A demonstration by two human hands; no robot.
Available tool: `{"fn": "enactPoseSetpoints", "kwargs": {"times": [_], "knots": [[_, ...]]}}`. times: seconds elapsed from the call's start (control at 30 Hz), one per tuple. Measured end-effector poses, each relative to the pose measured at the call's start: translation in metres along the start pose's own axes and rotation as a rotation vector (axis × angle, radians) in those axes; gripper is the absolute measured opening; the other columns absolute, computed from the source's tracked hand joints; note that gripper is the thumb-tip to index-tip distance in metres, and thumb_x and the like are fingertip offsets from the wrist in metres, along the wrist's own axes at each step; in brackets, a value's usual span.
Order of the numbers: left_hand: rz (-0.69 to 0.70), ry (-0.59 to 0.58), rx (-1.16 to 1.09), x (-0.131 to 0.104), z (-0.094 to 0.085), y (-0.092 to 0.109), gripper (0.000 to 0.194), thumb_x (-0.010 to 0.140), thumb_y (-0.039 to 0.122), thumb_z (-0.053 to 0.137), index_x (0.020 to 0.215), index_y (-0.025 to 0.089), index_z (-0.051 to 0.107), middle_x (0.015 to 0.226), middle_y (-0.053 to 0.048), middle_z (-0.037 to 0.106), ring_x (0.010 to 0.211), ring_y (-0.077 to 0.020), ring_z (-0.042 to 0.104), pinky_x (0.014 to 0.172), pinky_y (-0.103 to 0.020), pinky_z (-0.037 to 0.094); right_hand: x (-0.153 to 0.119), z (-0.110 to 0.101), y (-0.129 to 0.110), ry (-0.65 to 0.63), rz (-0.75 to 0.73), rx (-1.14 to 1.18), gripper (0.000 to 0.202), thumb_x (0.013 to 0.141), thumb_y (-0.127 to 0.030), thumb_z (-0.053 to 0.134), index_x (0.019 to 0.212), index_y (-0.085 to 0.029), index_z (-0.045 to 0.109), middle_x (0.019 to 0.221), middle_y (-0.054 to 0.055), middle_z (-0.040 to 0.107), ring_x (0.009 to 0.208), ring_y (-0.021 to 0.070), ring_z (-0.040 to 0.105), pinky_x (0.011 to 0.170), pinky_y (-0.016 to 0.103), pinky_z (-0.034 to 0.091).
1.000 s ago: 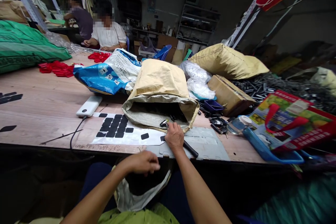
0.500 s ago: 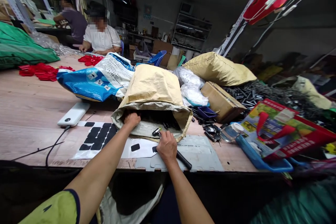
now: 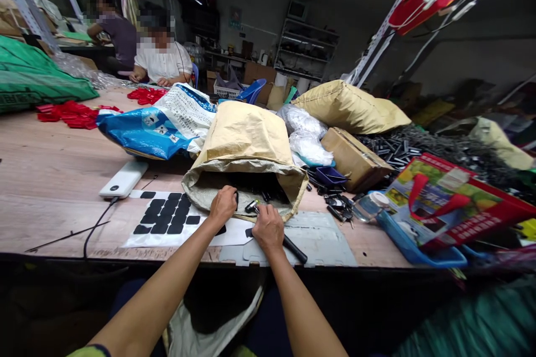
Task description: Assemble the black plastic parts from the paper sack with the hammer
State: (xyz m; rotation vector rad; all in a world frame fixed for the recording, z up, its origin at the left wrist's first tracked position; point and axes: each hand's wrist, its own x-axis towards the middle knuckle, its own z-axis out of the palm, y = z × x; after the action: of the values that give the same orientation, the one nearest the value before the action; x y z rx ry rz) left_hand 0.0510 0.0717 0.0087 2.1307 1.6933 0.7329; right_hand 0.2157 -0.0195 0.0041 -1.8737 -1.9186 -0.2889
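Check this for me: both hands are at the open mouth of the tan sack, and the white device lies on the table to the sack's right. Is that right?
Not quite: the white device lies on the table to the left of the tan sack, as the head view shows.

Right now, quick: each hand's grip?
Left hand: at the open sack, a dark piece against it; grip cannot be told.
Right hand: closed on a black-handled tool.
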Motion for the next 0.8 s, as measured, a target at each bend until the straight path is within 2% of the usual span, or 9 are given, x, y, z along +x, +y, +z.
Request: {"fn": "enactPoseSetpoints", "kwargs": {"times": [0.1,0.17,0.23,0.33,0.4,0.5,0.6,0.7,0.8], "knots": [[-0.032,0.108,-0.037,-0.009,-0.005,-0.004,0.041,0.087,0.011,0.049,0.125,0.021,0.062,0.139,-0.011,0.051,0.116,-0.0230,0.060,0.098,-0.032,0.049,0.000,0.001,0.000,-0.004,-0.001,0.000,0.024,0.089,-0.014,0.056,0.112,-0.022,0.062,0.096,0.006,0.058,0.091,0.0230,0.049,0.077,0.031,0.034],[-0.097,0.155,0.002,-0.014,-0.008,-0.003,0.051,0.083,0.014,0.055,0.134,0.020,0.055,0.143,-0.014,0.045,0.114,-0.0254,0.060,0.095,-0.035,0.050,-0.001,0.001,0.000,0.001,-0.002,0.004,0.024,0.090,-0.014,0.056,0.111,-0.022,0.062,0.096,0.006,0.058,0.091,0.0228,0.049,0.078,0.031,0.035],[-0.178,0.157,0.084,-0.017,-0.012,-0.003,0.050,0.081,0.019,0.061,0.130,0.017,0.054,0.131,-0.016,0.051,0.113,-0.0298,0.058,0.095,-0.039,0.049,-0.001,0.001,0.000,0.006,-0.003,0.003,0.024,0.090,-0.014,0.056,0.111,-0.022,0.062,0.096,0.006,0.058,0.091,0.0226,0.049,0.077,0.031,0.035],[-0.206,0.108,0.140,-0.020,-0.017,-0.004,0.031,0.081,0.023,0.061,0.111,0.015,0.060,0.108,-0.014,0.061,0.112,-0.0325,0.056,0.097,-0.042,0.047,-0.001,0.000,0.000,0.007,-0.006,0.000,0.024,0.090,-0.013,0.057,0.112,-0.021,0.062,0.096,0.006,0.058,0.091,0.0223,0.049,0.077,0.030,0.035],[-0.137,0.122,0.058,-0.023,-0.021,-0.006,0.026,0.082,0.018,0.058,0.108,0.017,0.061,0.104,-0.012,0.063,0.107,-0.0290,0.058,0.095,-0.040,0.047,-0.001,0.000,0.000,0.007,-0.007,0.002,0.024,0.090,-0.013,0.057,0.113,-0.021,0.063,0.096,0.006,0.058,0.091,0.0222,0.049,0.078,0.030,0.035],[0.014,0.176,-0.179,-0.036,-0.027,-0.007,0.038,0.081,0.014,0.058,0.119,0.021,0.057,0.101,-0.006,0.066,0.093,-0.0213,0.062,0.089,-0.034,0.050,0.000,-0.001,-0.001,0.005,-0.005,0.004,0.024,0.091,-0.014,0.056,0.113,-0.021,0.063,0.096,0.006,0.058,0.091,0.0222,0.049,0.078,0.030,0.035],[0.161,0.039,-0.391,-0.058,-0.028,-0.006,0.051,0.080,0.014,0.061,0.129,0.025,0.054,0.101,-0.002,0.069,0.087,-0.0175,0.064,0.084,-0.030,0.051,0.000,-0.001,-0.001,0.000,-0.001,0.003,0.023,0.092,-0.015,0.055,0.113,-0.021,0.063,0.096,0.006,0.058,0.091,0.0223,0.049,0.078,0.031,0.034],[0.223,-0.123,-0.459,-0.080,-0.022,-0.008,0.056,0.078,0.010,0.062,0.132,0.025,0.055,0.103,-0.002,0.071,0.093,-0.0182,0.064,0.087,-0.031,0.050,0.000,-0.001,-0.001,-0.006,0.006,0.005,0.023,0.091,-0.014,0.055,0.111,-0.021,0.064,0.095,0.006,0.058,0.091,0.0225,0.049,0.079,0.031,0.034],[0.246,-0.096,-0.411,-0.093,-0.016,-0.012,0.049,0.077,0.011,0.065,0.124,0.023,0.062,0.104,-0.004,0.070,0.098,-0.0209,0.060,0.092,-0.034,0.048,-0.001,0.000,0.000,-0.010,0.007,0.015,0.024,0.091,-0.014,0.054,0.112,-0.020,0.065,0.097,0.007,0.059,0.091,0.0225,0.050,0.080,0.031,0.035]]}}
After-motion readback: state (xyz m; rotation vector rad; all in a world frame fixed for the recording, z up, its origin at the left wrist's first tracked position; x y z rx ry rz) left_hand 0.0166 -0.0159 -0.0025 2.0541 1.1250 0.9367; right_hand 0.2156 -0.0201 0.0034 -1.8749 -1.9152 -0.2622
